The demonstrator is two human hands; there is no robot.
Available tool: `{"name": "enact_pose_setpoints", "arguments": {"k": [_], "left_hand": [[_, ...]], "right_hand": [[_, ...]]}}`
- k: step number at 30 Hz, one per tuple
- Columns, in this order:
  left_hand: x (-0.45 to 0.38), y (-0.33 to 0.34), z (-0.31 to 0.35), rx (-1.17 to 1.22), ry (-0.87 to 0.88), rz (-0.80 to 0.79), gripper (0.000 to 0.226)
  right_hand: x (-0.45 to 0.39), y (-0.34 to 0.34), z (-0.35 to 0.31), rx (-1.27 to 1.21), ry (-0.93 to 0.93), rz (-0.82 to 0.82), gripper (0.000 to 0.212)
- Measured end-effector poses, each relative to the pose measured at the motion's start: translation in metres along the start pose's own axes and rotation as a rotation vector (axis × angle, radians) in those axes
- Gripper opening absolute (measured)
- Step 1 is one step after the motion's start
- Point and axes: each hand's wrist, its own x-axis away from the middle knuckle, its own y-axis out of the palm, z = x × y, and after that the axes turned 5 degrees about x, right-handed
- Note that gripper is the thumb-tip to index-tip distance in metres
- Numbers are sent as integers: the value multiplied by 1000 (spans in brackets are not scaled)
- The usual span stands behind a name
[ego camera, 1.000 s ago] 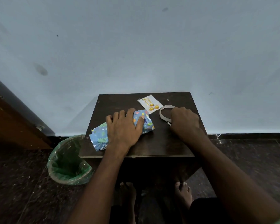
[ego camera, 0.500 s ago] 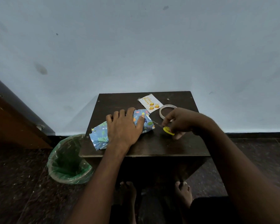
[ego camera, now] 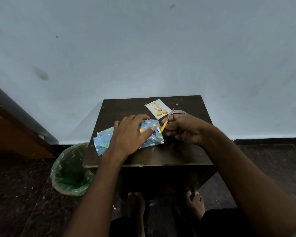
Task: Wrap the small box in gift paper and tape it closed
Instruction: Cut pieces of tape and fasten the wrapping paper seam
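Left hand (ego camera: 129, 134) flat on gift paper (ego camera: 150, 134), right hand (ego camera: 183, 128) gripping apparently yellow-handled scissors (ego camera: 166, 121).

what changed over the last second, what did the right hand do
The right hand left the tape roll, where it rested a second ago, picked up the yellow-handled scissors and brought them left and up to the wrapped box, blades pointing away. The left hand stayed pressed flat on the gift paper; the card and the tape roll did not move.
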Motion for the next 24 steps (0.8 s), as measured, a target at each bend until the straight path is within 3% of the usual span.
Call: {"name": "enact_pose_setpoints", "arguments": {"k": [4,8,14,16,24], "left_hand": [[2,-1,-3,67,29,38,50],[2,-1,-6,67,38,50,49],[3,-8,-7,-27,68,-93,101],[1,-8,-7,-97,77,-103,104],[2,-8,4,-194,239,355,77]], "right_hand": [[-7,9,1,-61,66,-37,8],[-11,12,-2,-85,96,93,5],[-14,13,-5,-315,104,-21,10],[-13,16,-5,-397,88,-27,11],[-3,15,-11,-645,-150,-74,15]]}}
